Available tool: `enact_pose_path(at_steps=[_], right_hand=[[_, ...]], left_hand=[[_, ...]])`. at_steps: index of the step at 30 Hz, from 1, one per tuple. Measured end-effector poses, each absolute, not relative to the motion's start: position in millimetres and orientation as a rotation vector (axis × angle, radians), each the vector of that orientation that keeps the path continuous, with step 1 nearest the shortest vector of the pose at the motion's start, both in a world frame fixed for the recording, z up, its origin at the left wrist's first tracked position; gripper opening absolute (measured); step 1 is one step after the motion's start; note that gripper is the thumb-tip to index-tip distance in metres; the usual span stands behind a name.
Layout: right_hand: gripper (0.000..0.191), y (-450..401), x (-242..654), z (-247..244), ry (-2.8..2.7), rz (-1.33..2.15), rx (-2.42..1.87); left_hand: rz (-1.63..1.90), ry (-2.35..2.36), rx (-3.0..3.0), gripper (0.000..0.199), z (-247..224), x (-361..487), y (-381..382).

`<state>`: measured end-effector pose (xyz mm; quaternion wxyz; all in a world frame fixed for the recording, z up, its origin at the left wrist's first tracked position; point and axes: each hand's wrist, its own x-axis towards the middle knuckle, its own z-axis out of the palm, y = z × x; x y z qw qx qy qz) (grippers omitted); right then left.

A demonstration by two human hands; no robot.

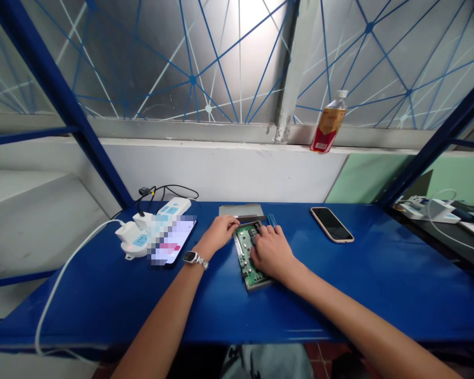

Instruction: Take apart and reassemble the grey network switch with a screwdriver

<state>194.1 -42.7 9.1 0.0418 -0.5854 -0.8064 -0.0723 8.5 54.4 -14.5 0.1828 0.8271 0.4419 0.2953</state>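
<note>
A green circuit board (247,252) in a grey metal frame lies on the blue table, slightly tilted in my view. My left hand (220,231), with a watch on its wrist, has its fingers pinched at the board's far left corner. Curled over the right side of the board is my right hand (272,251), its fingers closed on it and covering part of the components. Just beyond the board lies a flat grey metal plate (240,210). A blue item (272,219) shows past my right knuckles, partly hidden.
To the left, a phone with a lit screen (176,247) leans by a white power strip (174,207) with plugs and cables. A dark-screened phone (332,225) lies on the right. A drink bottle (329,123) stands on the window ledge. Blue frame posts (102,163) flank the table.
</note>
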Motion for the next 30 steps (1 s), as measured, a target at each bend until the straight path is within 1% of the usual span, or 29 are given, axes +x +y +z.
enact_pose_path(at_steps=[4, 6, 10, 13, 15, 19, 20, 22, 25, 30], right_hand=[[0.033, -44, 186, 6, -2.402, -0.207, -1.773], [0.032, -46, 179, 7, -2.347, -0.2, -1.743], [0.027, -50, 161, 12, -2.221, -0.152, -1.654], [0.026, -52, 153, 15, -2.11, -0.097, -1.559], [0.026, -53, 153, 16, -2.041, -0.067, -1.488], [0.022, -57, 174, 13, -1.885, 0.076, -1.304], [0.023, -58, 183, 12, -1.809, 0.139, -1.271], [0.031, -61, 203, 8, -1.732, 0.308, -1.265], [0.031, -66, 223, -2, -1.872, 0.639, -1.321], [0.035, -68, 221, -14, -1.727, 0.78, -1.291]], left_hand=[[0.886, 1.205, 2.263, 0.02, -19, 9, 59], [0.936, 1.216, 2.233, 0.024, -16, 6, 61], [1.021, 1.337, 2.063, 0.051, -1, -11, 58], [0.857, 1.325, 1.738, 0.062, 10, -24, 52], [0.883, 1.245, 1.572, 0.06, 13, -27, 45], [1.167, 1.127, 1.434, 0.054, 11, -18, 35], [1.236, 1.107, 1.406, 0.053, 10, -15, 33], [1.349, 1.074, 1.342, 0.052, 7, -10, 32], [1.444, 1.063, 1.238, 0.055, 4, -5, 33], [1.536, 1.074, 1.2, 0.061, 3, 0, 29]])
